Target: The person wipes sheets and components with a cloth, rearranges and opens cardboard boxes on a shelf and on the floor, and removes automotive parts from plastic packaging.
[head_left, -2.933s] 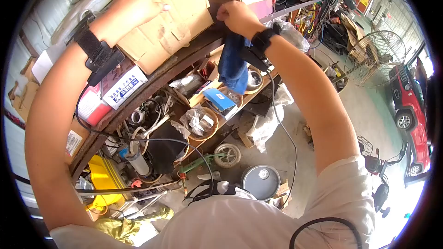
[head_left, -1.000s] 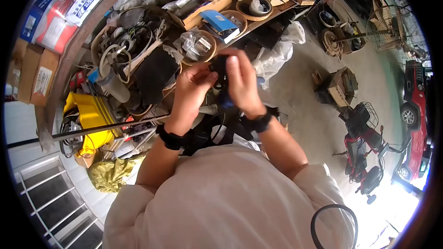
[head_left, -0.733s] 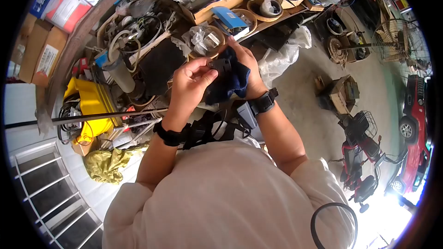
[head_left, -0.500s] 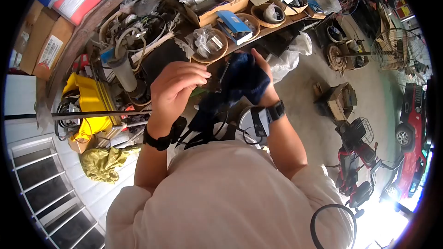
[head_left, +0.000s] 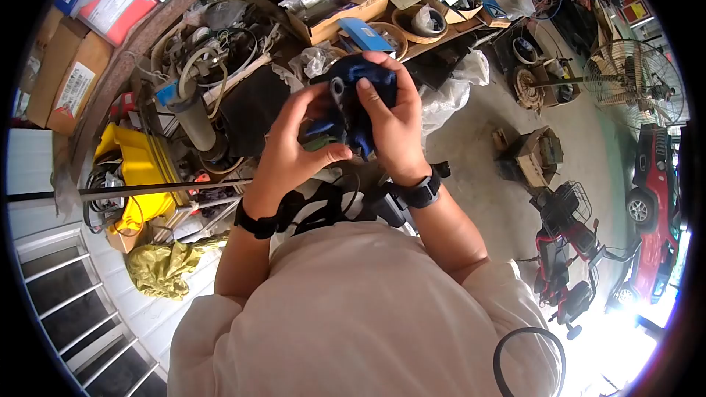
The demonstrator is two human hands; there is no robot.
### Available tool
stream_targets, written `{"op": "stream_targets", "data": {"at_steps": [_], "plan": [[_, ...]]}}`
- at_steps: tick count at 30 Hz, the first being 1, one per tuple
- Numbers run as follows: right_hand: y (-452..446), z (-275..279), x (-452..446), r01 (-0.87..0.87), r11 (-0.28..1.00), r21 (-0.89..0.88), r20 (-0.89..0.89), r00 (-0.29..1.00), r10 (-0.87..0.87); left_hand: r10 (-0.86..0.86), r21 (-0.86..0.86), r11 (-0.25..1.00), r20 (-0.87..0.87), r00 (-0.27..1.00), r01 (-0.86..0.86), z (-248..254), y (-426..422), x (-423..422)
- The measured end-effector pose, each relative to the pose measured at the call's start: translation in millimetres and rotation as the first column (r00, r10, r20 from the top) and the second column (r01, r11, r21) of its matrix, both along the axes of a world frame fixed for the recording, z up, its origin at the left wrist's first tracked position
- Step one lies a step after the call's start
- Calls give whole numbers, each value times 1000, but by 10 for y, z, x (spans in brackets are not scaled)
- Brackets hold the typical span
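A dark blue cloth point(head_left: 360, 70) is bunched in my right hand point(head_left: 395, 114), the thumb pressing on its near face and the fingers wrapped round the far side. Against the cloth's left edge shows a small dark part with a round grey end point(head_left: 337, 87); the cloth covers most of it. My left hand point(head_left: 290, 143) curls round this part from the left, fingers behind it and thumb near the cloth's lower end. Both hands are close together in front of my chest, above the bench edge. Each wrist wears a black band.
Behind my hands, a cluttered bench carries a blue box point(head_left: 360, 35), a round basket point(head_left: 390, 40) and hoses point(head_left: 198, 66). To the left stands a yellow bin point(head_left: 136, 165). On the right are a cardboard box point(head_left: 540, 158), a fan point(head_left: 636, 81) and a scooter point(head_left: 566, 250).
My hands have come together. The right hand moved left with the cloth, bringing it against the dark part at my left hand. The view has shifted slightly.
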State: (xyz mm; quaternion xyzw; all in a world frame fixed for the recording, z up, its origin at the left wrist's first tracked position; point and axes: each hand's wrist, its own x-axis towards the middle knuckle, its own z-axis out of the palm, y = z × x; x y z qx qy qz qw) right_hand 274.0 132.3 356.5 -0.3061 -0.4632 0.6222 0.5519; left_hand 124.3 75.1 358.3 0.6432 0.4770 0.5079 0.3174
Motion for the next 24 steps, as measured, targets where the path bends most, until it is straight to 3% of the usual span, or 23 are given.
{"op": "stream_targets", "data": {"at_steps": [3,5,8,12,13,15,20,21,23,24], "plan": [[-18,60,-33,-28,996,87,63,998,22,99,-340,938,442,892,64,-24,-49,-28],[1,70,-22,-63,993,103,84,995,54,90,-348,935,412,907,65,29,2,-69],[60,55,-18,-94,919,384,298,954,-27,132,-435,897,441,888,83,154,24,-127],[118,-120,86,-62,990,125,30,998,58,182,-379,923,297,938,-59,89,33,-135],[166,-175,104,-18,999,-36,-173,985,11,242,-331,934,317,917,-132,61,40,-130],[169,-120,276,-93,973,-211,-443,896,-11,358,-230,929,363,860,-290,-21,89,-168],[63,-57,200,-66,991,-112,-406,914,15,276,-227,958,560,781,-175,-173,215,-152],[52,-30,137,-22,1000,-11,-292,956,18,265,-223,962,608,749,-159,-194,230,-76],[69,-18,48,62,980,191,37,997,-70,337,-262,933,402,851,-246,-300,233,-21],[136,-75,36,81,814,575,373,859,-350,299,-255,942,349,888,-217,-237,209,26]]}}
